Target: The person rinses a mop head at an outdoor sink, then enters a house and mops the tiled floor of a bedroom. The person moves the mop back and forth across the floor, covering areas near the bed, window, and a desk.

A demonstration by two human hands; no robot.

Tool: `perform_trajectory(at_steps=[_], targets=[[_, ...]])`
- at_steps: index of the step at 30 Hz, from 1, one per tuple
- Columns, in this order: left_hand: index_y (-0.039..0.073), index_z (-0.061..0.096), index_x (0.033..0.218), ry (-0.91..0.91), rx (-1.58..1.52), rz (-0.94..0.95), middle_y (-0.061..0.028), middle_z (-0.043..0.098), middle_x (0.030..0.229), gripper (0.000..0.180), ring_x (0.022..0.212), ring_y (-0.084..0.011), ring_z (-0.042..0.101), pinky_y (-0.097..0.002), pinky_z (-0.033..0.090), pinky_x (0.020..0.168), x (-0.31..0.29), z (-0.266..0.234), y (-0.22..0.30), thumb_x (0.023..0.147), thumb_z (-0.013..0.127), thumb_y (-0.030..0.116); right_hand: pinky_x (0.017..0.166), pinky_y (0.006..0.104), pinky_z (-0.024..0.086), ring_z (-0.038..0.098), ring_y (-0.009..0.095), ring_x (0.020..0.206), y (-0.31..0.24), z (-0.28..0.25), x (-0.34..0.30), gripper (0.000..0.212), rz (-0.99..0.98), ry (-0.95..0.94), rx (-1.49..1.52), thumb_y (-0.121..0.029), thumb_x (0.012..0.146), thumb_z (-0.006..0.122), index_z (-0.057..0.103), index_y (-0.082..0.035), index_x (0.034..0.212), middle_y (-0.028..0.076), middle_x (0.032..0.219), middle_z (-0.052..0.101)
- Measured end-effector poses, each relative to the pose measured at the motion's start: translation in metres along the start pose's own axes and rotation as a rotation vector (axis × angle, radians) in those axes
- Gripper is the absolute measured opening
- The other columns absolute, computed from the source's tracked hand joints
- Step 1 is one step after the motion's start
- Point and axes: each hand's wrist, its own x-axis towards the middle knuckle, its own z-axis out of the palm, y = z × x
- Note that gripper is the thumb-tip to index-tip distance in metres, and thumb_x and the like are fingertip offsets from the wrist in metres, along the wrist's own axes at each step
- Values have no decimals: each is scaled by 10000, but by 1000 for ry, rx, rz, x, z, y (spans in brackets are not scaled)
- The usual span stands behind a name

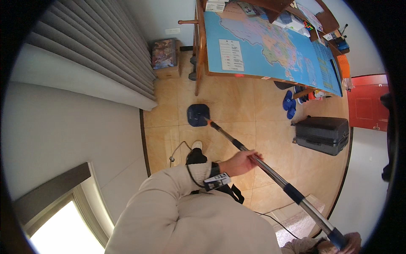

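Observation:
A mop with a long silver pole and dark blue grips slants from the lower right toward the floor ahead of me. Its flat dark blue head lies on the tiles, joined to the pole by an orange piece. My left hand is closed around the middle of the pole. At the pole's upper end, by the lower right edge of the picture, my right hand wraps the dark blue end grip. A black strap with a small device sits on my left wrist.
A wooden desk with a map top stands ahead. Blue slippers and a dark suitcase are on the right. A box stands beside the grey curtain. A cable lies near my shoe.

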Motion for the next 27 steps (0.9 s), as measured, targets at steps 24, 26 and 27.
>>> perform_trajectory(at_steps=[24,26,27], targets=[[33,375,731,219,-103,447,-40,407,636,148,537,-136,426,-268,411,550,4,-50,202,864,385,99,545,304,480,534,189,470,130,24,-86,53,446,-362,-330,-11,623,628,599,-20,667,86,522,540],[41,387,688,303,105,496,-53,431,607,139,511,-155,444,-294,422,508,13,-57,199,822,410,72,516,299,473,522,183,449,132,29,-92,45,421,-247,-412,-23,642,618,573,-27,642,80,500,522],[45,394,667,335,184,499,-60,443,592,138,499,-164,453,-306,428,488,16,-60,198,801,423,59,502,297,470,515,180,438,132,32,-95,58,416,-177,-467,-29,652,613,560,-31,629,77,488,513]])
